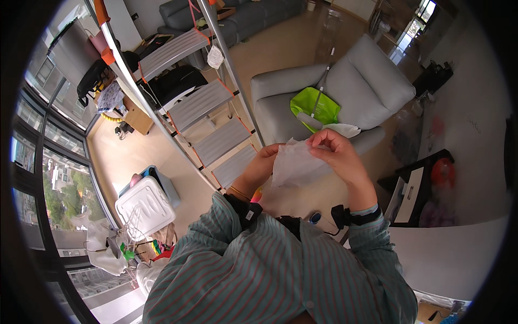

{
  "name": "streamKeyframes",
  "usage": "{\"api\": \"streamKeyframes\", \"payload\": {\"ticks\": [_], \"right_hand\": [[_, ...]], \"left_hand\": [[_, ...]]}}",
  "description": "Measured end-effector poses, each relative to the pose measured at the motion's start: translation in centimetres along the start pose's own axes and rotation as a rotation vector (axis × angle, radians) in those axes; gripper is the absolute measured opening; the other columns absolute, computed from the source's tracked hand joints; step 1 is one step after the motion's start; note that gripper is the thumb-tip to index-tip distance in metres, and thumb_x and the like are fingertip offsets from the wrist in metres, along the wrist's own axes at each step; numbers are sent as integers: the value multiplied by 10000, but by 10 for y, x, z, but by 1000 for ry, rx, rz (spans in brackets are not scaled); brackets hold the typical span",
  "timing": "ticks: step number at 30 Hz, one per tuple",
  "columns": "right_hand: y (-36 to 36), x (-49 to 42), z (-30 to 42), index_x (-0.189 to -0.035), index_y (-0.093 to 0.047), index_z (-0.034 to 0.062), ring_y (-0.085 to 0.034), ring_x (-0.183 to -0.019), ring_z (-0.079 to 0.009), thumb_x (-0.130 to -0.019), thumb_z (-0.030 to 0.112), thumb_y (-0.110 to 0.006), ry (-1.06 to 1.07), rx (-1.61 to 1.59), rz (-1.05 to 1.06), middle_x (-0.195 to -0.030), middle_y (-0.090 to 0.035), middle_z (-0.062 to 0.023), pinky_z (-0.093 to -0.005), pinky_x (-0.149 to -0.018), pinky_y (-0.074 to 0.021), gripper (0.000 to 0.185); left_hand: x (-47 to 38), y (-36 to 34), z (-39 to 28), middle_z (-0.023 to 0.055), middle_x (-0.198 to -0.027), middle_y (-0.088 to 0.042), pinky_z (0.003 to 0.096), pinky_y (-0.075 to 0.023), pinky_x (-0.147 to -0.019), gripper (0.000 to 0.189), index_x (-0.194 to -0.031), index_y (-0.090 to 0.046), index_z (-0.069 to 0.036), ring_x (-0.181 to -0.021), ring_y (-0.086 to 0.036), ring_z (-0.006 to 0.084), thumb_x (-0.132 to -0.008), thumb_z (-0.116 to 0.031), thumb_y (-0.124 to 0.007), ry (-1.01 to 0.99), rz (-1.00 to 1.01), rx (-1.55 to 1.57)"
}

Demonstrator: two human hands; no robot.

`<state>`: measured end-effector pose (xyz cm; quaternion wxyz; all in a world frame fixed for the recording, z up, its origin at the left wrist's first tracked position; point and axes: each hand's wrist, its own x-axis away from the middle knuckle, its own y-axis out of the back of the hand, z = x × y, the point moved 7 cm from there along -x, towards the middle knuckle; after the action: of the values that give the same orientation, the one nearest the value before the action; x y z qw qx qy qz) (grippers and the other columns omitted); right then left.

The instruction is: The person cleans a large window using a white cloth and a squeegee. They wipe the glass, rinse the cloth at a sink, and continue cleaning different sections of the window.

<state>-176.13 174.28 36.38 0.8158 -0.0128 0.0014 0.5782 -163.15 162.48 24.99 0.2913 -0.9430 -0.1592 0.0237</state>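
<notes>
A thin white sheet (294,165), tissue or wipe, is stretched between my two hands in front of my chest. My left hand (261,164) grips its left edge, with the fingers partly hidden behind it. At the upper right corner, the thumb and fingers of my right hand (339,154) pinch the sheet. Beyond the hands stands a grey armchair (279,115). On its seat lie a lime-green bag (302,101), a thin pole (322,87) resting across the bag, and a crumpled white item (344,130).
An aluminium stepladder (202,103) with orange trim stands close on the left. Left of it are a storage box with a white lid (145,206) and clothes hangers (135,227) by the windows. A drawer cabinet (410,190) stands to the right, and a grey sofa (259,20) at the back.
</notes>
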Motion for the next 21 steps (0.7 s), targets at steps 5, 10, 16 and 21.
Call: {"api": "streamKeyframes", "payload": {"ticks": [5, 10, 16, 21], "right_hand": [[15, -31, -41, -1081, -639, 65, -608, -1063, -113, -917, -10, -711, -104, 29, -172, -1142, -674, -37, -268, -961, -479, 194], [18, -45, -72, -1190, -652, 56, -606, -1066, -110, -966, 138, -716, -195, 114, -46, -1165, -672, -12, -263, -968, -469, 248], [40, -71, -120, -1135, -679, 41, -609, -967, -90, -979, 268, -731, -418, 87, 91, -1014, -680, 10, -270, -866, -490, 281], [71, -115, -133, -1098, -667, 61, -574, -856, -66, -1001, 253, -724, -240, 10, 168, -936, -661, 36, -265, -774, -481, 222]], "left_hand": [[-1, 19, -3, 45, -1164, -719, 292, -559, -890, 310, -1305, -661, 6, -995, -688, 138, -1066, -131, -517, 2, -21, 95], [-6, 34, 1, 63, -1193, -704, 320, -548, -951, 319, -1316, -639, 14, -1053, -678, 161, -1077, -168, -534, 41, -59, 75], [-31, 32, 0, 72, -1200, -704, 316, -530, -981, 386, -1344, -603, 33, -1080, -666, 152, -1084, -252, -583, 99, -61, 19], [-77, 40, 10, 50, -1187, -707, 309, -520, -979, 358, -1327, -616, 25, -1063, -659, 136, -1066, -219, -629, 63, -160, -314]]}}
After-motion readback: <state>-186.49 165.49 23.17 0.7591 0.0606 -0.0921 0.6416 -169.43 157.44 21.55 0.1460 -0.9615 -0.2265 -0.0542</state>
